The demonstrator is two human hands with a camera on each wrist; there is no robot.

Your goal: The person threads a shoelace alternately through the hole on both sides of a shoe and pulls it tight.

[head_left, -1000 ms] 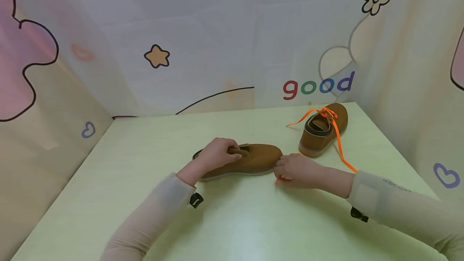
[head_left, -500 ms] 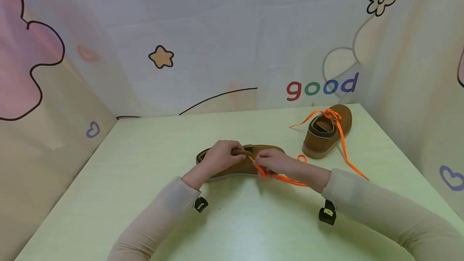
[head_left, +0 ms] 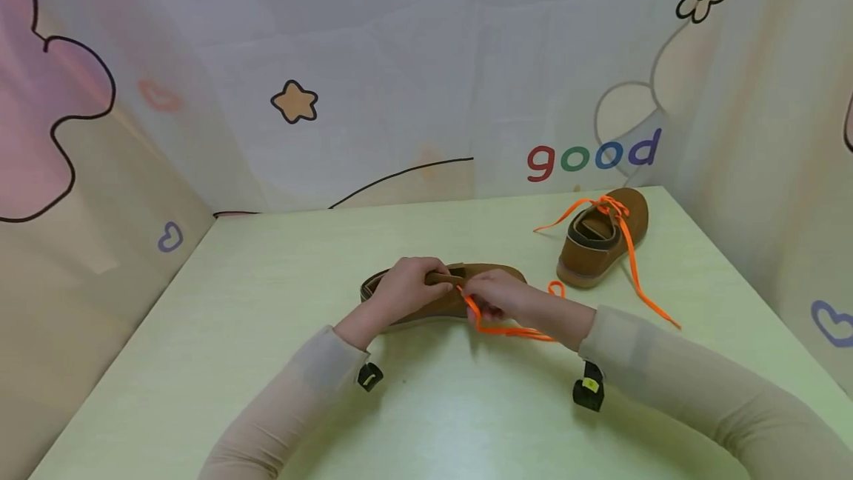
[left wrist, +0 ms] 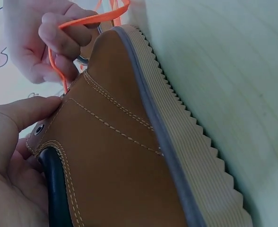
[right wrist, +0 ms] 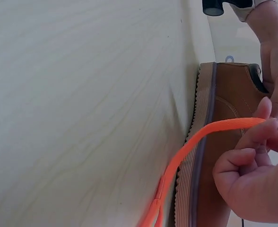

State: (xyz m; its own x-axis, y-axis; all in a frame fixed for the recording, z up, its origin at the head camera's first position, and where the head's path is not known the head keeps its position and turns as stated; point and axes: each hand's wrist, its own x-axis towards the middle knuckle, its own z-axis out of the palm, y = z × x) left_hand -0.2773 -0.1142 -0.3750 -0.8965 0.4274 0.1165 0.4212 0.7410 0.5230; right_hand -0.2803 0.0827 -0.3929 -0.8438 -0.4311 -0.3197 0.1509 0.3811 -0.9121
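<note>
A brown leather shoe [left wrist: 115, 161] with a ridged pale sole lies across the middle of the table, toe to the right in the head view. My left hand [head_left: 405, 289] pinches its eyelet flap between thumb and fingers; one metal-ringed eyelet [left wrist: 38, 129] shows beside the thumb. My right hand [head_left: 501, 295] is over the shoe's front part, close to the left fingertips, and pinches an orange shoelace [right wrist: 224, 125]. In the left wrist view the lace runs from the flap edge by the left thumb tip up to the right fingers. The rest of the lace trails on the table.
Another brown shoe [head_left: 588, 258], laced in orange with its ends hanging loose, stands at the table's back right. A patterned curtain [head_left: 386, 80] borders the pale green table [head_left: 280, 250] at the back and sides.
My right hand has moved left from beside the toe to the eyelet flap, bringing the orange shoelace with it. My left hand keeps its grip on the flap.
</note>
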